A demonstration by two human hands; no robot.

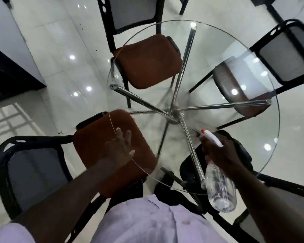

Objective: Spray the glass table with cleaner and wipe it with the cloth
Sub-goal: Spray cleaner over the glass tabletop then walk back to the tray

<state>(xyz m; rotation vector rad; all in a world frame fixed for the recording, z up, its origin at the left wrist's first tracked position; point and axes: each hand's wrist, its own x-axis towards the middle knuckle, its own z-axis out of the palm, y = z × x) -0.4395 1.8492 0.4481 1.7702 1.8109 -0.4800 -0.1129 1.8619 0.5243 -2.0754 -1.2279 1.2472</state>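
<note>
A round glass table (209,55) on crossed chrome legs (175,113) fills the middle of the view. My right hand (219,151) grips a clear spray bottle (219,192) with a white head and red nozzle, held over the table's near right part with the nozzle pointing toward the centre. My left hand (120,146) hovers flat with fingers spread at the table's near left rim, holding nothing. No cloth is visible.
Black-framed chairs with brown seats ring the table: one near left (102,148), one at the far side (147,60), one at the right (244,88). A fourth dark chair (244,158) sits under my right hand. Glossy white floor tiles (60,50) surround everything.
</note>
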